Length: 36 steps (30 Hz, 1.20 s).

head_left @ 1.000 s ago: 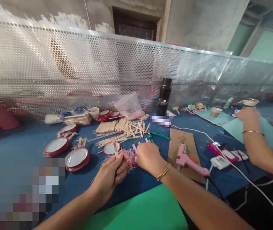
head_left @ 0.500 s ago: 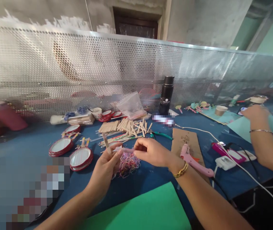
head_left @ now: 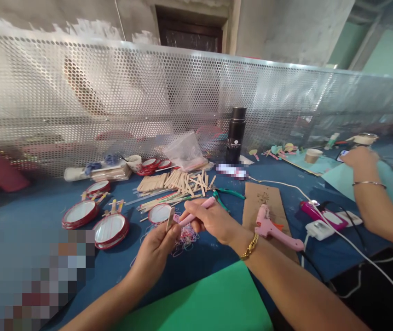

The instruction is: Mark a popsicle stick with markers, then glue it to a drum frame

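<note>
My left hand [head_left: 160, 243] pinches a short wooden stick [head_left: 170, 218] that points upward. In my right hand [head_left: 213, 219], which wears a gold bracelet, is a slim pink tool [head_left: 197, 212], tilted with its lower end at the left fingertips. Below both hands lies a tangled pile of colorful elastic bands [head_left: 186, 239]. A round red-rimmed disc [head_left: 159, 214] rests just behind my left hand. Loose wooden sticks [head_left: 182, 181] are spread farther back, beside teal-handled pliers [head_left: 229, 193].
Red-rimmed discs [head_left: 111, 230] stand in stacks at left. A pink glue gun [head_left: 277, 232] lies on cardboard [head_left: 251, 202] at right. Green sheet [head_left: 199, 303] in front; black bottle [head_left: 236, 135] behind. Another person's arm [head_left: 372, 193], white cable [head_left: 355, 250] at right.
The pink tool has swung upward at its right end, with my right fingers now wrapped around it. My left hand has lowered slightly and turned its stick, and the red-rimmed disc behind shows more.
</note>
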{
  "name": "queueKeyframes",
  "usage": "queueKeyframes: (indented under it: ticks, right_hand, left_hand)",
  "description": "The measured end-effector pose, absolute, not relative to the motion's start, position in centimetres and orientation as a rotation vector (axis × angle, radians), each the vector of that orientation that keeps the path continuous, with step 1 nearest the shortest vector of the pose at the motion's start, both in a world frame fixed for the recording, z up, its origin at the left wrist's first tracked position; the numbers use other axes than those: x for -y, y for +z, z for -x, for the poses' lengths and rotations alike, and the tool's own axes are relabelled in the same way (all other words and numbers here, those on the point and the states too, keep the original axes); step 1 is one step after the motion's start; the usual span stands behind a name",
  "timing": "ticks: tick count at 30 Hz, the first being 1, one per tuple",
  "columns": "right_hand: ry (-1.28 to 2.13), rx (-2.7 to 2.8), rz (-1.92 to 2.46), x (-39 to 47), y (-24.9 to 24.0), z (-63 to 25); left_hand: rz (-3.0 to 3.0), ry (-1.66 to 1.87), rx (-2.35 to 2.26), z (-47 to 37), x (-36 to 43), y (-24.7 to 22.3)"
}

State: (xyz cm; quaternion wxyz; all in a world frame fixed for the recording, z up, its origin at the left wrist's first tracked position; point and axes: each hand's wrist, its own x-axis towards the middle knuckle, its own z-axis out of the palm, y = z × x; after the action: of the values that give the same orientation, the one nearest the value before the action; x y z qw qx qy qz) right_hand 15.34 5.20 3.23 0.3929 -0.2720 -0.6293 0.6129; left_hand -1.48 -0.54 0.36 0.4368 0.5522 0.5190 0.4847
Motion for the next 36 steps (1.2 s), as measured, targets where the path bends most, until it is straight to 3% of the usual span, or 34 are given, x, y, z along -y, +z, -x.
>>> queueKeyframes:
  ticks: [5, 14, 19, 21, 25, 27, 36]
  right_hand:
    - [1.436, 1.543, 0.752, -5.0, 3.9, -15.6]
    - [1.513, 1.41, 0.757, -5.7, 5.1, -16.5]
    - [1.017, 1.027, 0.659, -8.4, 8.8, -23.0]
    - [0.95, 1.166, 0.651, -8.3, 8.7, -23.2]
    - [1.243, 1.675, 0.597, -6.1, 6.1, -19.0]
    - [1.228, 1.816, 0.534, -5.1, 5.0, -17.1]
    - [1.124, 1.857, 0.599, -5.7, 3.9, -16.9]
  left_hand:
    - [-1.366, 1.221, -1.307, 0.6, 0.8, 1.1]
    - [-1.43, 1.272, -1.407, 0.6, 1.7, 2.0]
    - [-1.266, 1.362, -1.366, 0.7, 1.2, 1.9]
    - [-1.235, 1.323, -1.278, 0.3, 1.1, 1.6]
    - [-1.146, 1.254, -1.179, -0.2, 1.2, 1.0]
    - [-1.095, 1.226, -1.117, -0.1, 1.4, 0.7]
    - [-0.927, 1.155, -0.982, -0.2, 1.8, 1.2]
